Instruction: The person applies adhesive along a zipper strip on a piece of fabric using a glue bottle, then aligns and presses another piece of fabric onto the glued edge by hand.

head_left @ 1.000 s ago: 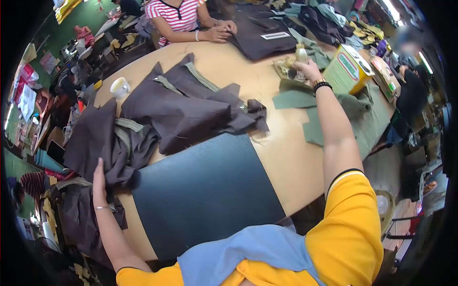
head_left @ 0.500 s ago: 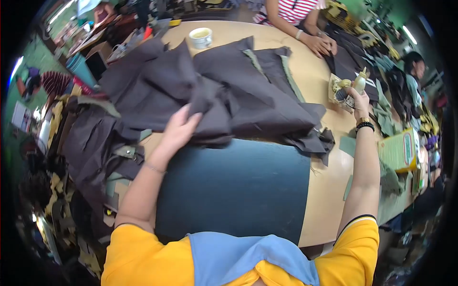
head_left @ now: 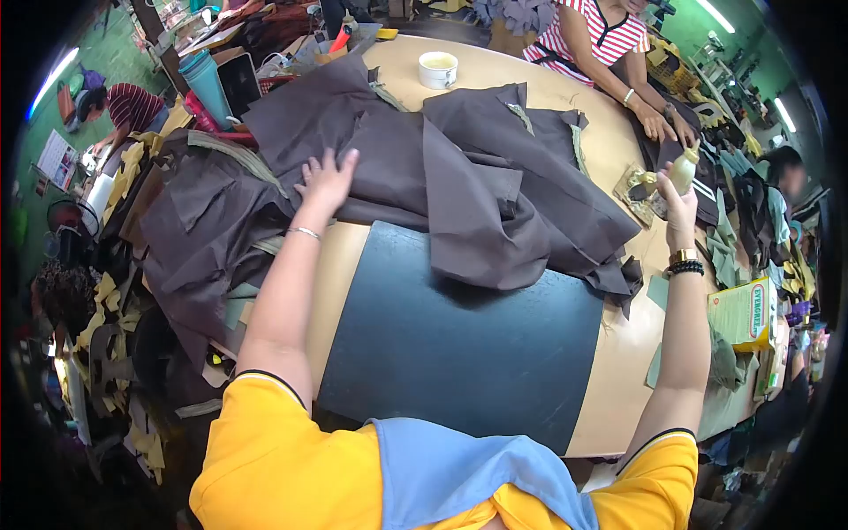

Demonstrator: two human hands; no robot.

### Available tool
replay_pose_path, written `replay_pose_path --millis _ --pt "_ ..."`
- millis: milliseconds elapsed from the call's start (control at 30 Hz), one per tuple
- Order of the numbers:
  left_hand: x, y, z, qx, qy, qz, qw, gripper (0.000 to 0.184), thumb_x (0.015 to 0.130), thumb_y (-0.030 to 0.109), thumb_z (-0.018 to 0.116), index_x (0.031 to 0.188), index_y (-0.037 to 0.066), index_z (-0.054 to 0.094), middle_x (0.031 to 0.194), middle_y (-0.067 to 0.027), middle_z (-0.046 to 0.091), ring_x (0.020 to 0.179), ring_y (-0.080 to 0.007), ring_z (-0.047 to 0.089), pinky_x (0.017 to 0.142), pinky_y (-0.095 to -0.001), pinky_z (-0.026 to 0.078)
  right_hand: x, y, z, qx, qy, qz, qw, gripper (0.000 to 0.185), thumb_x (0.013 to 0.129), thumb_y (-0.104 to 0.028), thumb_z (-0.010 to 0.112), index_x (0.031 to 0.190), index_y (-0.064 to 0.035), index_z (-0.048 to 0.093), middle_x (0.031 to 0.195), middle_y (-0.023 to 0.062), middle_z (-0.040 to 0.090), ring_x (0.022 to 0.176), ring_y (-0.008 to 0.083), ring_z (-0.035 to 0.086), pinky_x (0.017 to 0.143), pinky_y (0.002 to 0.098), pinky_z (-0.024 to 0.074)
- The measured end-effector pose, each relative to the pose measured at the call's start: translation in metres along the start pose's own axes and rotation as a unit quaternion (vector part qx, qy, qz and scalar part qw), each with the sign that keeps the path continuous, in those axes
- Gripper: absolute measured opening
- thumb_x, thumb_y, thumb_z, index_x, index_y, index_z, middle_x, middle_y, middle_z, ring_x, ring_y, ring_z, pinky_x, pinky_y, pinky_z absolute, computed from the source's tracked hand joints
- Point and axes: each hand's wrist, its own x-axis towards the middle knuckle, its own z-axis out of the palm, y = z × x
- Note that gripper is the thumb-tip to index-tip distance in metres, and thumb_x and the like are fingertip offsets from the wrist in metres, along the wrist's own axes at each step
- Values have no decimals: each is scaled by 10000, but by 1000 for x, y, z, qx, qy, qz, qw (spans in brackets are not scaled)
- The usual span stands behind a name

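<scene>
My left hand (head_left: 325,184) rests with fingers spread on the dark brown fabric (head_left: 389,168), which lies in folds across the far part of the table. One flap of that fabric hangs down over the black mat (head_left: 468,353). Green strips show along several of its edges. At the right, my right hand (head_left: 677,208) is wrapped round a pale squeeze bottle (head_left: 684,168), its nozzle pointing up. The bottle is just above a small open box (head_left: 634,193) with yellowish residue, partly hidden by the hand.
A white cup (head_left: 437,70) stands at the table's far side. Across from me, a person's hands (head_left: 662,124) work on dark fabric. An Evergreen box (head_left: 740,315) sits at the right edge, near green scraps (head_left: 731,362). More brown fabric (head_left: 199,238) is heaped at the left.
My left hand has moved up and left over the fabric, its fingers now spread. The fabric's middle fold has flopped onto the mat. The bottle stays in my right hand, and the view has shifted.
</scene>
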Motion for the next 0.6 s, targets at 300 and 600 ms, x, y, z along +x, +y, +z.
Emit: replay_pose_path --millis 300,600 --pt "-58 119 30 -70 -113 359 924 917 825 589 726 1450 -29 463 1401 -310 549 1333 -423 520 1115 -473 418 -106 -115 181 112 -225 -47 967 366 929 -225 753 1220 -52 614 1058 13 649 954 92 615 858 281 511" --pt "-143 95 -51 -562 -239 348 711 731 894 128 773 1514 22 402 1423 -125 559 1282 -202 554 1068 -390 472 -165 -136 237 -239 -249 -288 893 460 771 -263 837 1130 -62 631 1028 129 607 926 351 644 763 442 549"
